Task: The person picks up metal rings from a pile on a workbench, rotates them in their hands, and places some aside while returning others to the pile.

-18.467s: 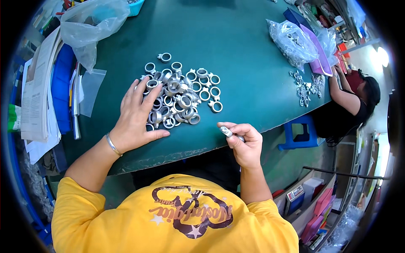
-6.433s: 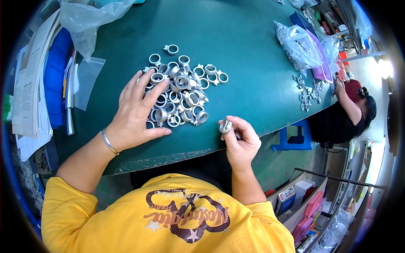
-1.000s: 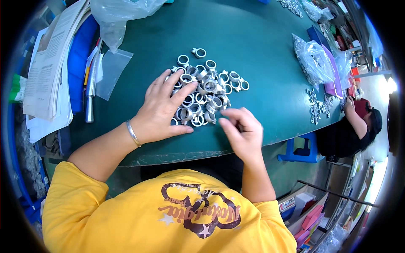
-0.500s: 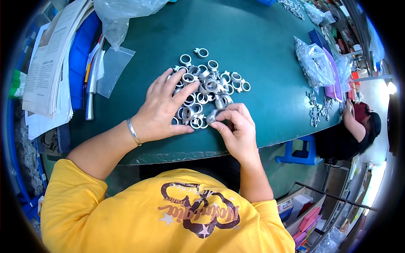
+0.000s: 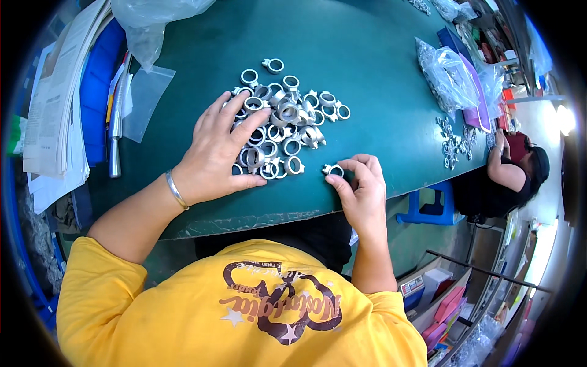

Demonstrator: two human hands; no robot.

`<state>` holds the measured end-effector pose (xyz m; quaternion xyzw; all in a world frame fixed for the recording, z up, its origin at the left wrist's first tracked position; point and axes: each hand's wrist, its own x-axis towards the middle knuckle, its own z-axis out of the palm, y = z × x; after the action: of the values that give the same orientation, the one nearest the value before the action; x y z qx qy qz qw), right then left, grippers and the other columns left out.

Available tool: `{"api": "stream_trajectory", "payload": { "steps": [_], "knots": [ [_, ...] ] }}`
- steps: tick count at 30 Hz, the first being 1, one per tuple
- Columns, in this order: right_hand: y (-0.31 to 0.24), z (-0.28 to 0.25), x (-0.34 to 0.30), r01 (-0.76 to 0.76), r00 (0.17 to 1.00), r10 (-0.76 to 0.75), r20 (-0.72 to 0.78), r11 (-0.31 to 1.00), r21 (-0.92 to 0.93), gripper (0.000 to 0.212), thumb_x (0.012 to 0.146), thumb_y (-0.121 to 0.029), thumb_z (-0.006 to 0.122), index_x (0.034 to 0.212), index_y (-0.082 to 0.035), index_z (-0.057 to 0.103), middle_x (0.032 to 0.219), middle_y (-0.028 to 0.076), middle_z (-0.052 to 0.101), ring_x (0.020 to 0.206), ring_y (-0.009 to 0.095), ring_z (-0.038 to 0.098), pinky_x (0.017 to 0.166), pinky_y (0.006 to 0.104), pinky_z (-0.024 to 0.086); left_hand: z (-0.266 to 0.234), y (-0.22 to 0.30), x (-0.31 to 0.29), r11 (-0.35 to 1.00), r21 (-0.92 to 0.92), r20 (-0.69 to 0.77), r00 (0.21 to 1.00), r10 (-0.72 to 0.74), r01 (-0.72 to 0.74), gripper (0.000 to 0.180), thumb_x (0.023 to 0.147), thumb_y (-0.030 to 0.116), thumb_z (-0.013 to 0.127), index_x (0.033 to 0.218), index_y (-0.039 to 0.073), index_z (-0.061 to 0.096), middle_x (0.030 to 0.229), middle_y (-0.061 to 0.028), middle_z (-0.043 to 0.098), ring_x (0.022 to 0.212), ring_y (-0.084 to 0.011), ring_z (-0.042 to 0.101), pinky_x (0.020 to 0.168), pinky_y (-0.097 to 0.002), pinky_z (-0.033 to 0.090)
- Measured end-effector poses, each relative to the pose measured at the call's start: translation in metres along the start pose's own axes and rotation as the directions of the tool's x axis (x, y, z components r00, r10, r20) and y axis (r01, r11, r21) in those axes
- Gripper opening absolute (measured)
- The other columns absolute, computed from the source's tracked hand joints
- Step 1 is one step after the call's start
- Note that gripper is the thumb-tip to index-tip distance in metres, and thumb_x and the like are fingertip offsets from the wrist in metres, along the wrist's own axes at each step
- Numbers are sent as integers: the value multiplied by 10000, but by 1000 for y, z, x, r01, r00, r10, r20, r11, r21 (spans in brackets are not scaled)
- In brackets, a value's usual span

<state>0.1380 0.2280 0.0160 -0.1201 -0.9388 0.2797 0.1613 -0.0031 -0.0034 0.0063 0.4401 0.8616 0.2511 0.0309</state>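
1. Tabletop (image 5: 391, 79): green, near edge scuffed; far end cut off by the upper border.
2. Co-worker (image 5: 498, 183): at the right, dark clothing; the object at their hands is too small to make out.
3. Clear plastic bag (image 5: 145, 37): upper left, top cut off; contents not readable.
4. Heap of metal ring fittings (image 5: 287, 112): mid-tabletop, silver-grey, each with a small side lug where visible. Lower layers hidden by upper ones; left flank partly covered by a hand.
5. Left hand (image 5: 215, 150): palm down over the heap's left side, fingers spread, thumb extended toward the right. Grip on any ring: cannot tell.
6. Right hand (image 5: 367, 192): right of the heap, near the tabletop's front edge; thumb and forefinger pinched, other fingers curled, palm interior hidden.
7. Single ring fitting (image 5: 332, 169): in that pinch, apart from the heap; right side masked by fingertips.
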Motion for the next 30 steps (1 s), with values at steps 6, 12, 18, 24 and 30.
{"api": "stream_trajectory", "payload": {
  "steps": [6,12,18,24,30],
  "knots": [
    [0,15,-16,51,999,-49,-15,984,173,297,685,-1,780,900,-33,577,744,53,553,536,117,486,494,238,421,-1,1,-1,1000,2,1,1000,6,-6,986,569,328,860,1404,184,356,1452,-198,241,1349,-420,227,1086,-503,236],
    [3,22,-24,120,984,-41,-171,867,484,393,713,45,760,1026,-15,530,776,38,578,525,42,427,476,178,357,-1,-1,-1,1000,4,-4,1000,10,-10,1002,551,327,862,1404,176,359,1455,-201,239,1347,-423,233,1082,-497,238],
    [-3,11,-24,85,991,17,-132,679,729,172,784,96,662,947,53,624,946,125,580,627,78,547,501,181,444,-2,1,-1,1000,3,4,1000,10,-10,991,559,340,858,1401,173,363,1460,-204,230,1350,-426,225,1084,-501,235],
    [4,16,-27,-63,990,140,-3,463,884,158,845,93,594,1000,73,612,1005,136,565,741,163,639,609,241,548,-3,1,0,1000,0,15,1000,11,-11,1007,558,342,859,1407,173,344,1464,-198,222,1354,-418,218,1087,-502,230],
    [6,15,-26,-111,986,159,52,390,914,158,855,83,586,1011,70,610,971,135,597,748,170,648,681,267,551,-1,-1,-1,1000,-3,10,1000,15,-15,1015,549,332,863,1408,176,344,1465,-194,223,1358,-410,218,1089,-499,231]
  ]
}}
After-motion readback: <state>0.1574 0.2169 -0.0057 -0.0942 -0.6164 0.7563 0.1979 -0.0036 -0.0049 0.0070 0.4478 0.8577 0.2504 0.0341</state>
